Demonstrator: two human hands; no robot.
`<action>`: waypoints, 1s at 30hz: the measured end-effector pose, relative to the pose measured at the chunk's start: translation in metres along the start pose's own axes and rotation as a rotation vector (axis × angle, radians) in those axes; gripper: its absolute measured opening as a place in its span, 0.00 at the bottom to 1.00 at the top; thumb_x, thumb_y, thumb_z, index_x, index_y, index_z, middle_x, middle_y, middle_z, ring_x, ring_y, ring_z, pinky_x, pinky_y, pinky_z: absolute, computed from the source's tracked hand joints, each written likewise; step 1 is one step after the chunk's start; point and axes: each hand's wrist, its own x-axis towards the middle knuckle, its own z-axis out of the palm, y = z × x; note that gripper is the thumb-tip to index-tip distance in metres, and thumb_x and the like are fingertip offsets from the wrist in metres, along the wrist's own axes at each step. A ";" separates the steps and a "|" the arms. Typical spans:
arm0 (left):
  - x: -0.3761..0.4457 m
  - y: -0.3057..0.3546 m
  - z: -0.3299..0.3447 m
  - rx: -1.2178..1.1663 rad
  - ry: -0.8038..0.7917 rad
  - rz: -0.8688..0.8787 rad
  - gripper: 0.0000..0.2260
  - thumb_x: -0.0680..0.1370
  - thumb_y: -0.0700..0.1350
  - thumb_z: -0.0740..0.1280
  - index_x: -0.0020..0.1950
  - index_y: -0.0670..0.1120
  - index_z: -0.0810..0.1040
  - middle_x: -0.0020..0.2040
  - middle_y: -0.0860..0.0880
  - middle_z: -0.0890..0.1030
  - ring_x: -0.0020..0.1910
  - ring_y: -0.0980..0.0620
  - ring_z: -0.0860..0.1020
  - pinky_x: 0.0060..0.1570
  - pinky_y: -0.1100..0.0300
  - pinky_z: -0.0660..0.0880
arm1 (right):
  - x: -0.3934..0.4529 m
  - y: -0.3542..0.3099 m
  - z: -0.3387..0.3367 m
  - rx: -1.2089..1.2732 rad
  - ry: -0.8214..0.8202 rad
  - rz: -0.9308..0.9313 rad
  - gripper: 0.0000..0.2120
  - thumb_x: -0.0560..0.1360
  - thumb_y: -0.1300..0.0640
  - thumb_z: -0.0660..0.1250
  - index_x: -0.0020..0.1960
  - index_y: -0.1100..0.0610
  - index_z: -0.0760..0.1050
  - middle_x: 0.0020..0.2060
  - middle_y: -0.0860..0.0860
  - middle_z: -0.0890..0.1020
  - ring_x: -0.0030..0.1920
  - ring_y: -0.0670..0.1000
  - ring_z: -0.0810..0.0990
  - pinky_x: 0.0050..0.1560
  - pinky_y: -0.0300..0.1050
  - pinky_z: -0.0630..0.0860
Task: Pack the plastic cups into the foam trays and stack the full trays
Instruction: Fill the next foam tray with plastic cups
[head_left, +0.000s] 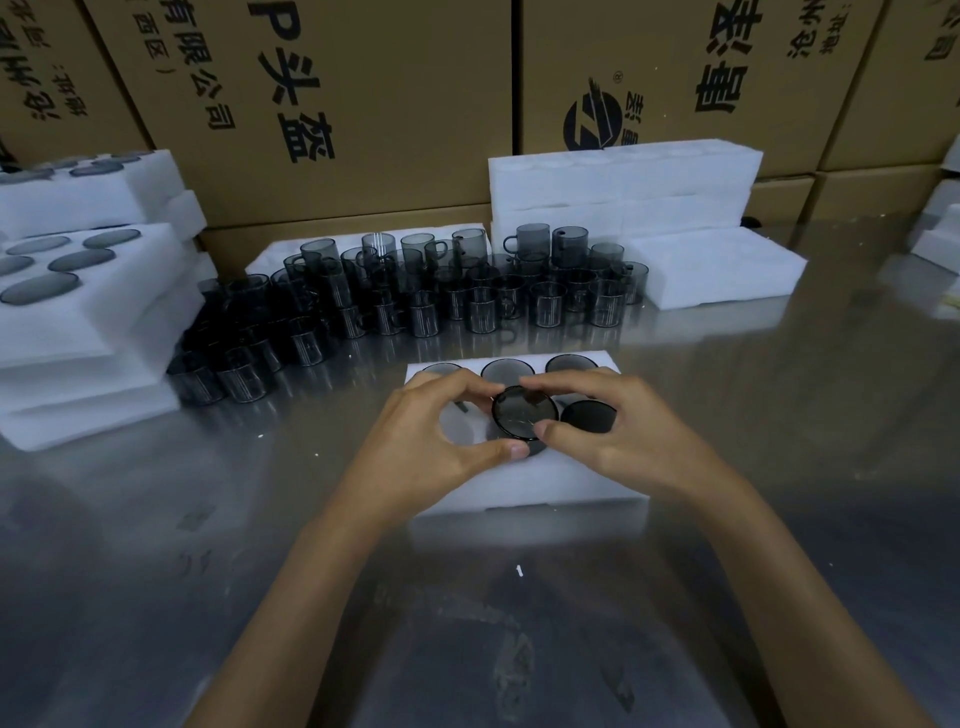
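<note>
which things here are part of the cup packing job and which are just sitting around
Job: cup held by left hand and right hand; foam tray; loose cups; full trays; empty trays.
Lying about: cardboard boxes; steel table.

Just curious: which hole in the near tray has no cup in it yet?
The front-left hole of the near tray, ringed by the left hand. It shows bare white foam; the others hold dark cups.

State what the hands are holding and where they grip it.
Both the left hand and right hand pinch one dark cup by its round rim, over the foam tray.
</note>
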 end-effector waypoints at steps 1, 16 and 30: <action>0.000 0.000 -0.001 0.006 -0.006 0.006 0.19 0.63 0.59 0.78 0.51 0.66 0.77 0.53 0.74 0.75 0.58 0.66 0.73 0.53 0.80 0.64 | 0.000 0.001 0.000 -0.010 0.006 -0.005 0.19 0.73 0.52 0.73 0.63 0.40 0.79 0.58 0.42 0.79 0.62 0.37 0.74 0.60 0.28 0.68; 0.000 -0.003 -0.005 0.158 0.015 0.033 0.18 0.71 0.66 0.69 0.56 0.59 0.81 0.68 0.58 0.71 0.72 0.54 0.61 0.71 0.41 0.59 | -0.002 -0.004 0.001 -0.271 0.067 -0.103 0.20 0.72 0.48 0.73 0.63 0.39 0.78 0.64 0.39 0.74 0.70 0.42 0.64 0.72 0.46 0.56; 0.000 -0.015 0.000 0.212 -0.108 -0.039 0.13 0.68 0.71 0.61 0.50 0.72 0.73 0.73 0.63 0.65 0.76 0.60 0.50 0.67 0.55 0.48 | 0.001 0.010 0.011 -0.430 0.051 -0.097 0.20 0.72 0.39 0.68 0.64 0.33 0.76 0.65 0.37 0.72 0.69 0.37 0.60 0.59 0.38 0.51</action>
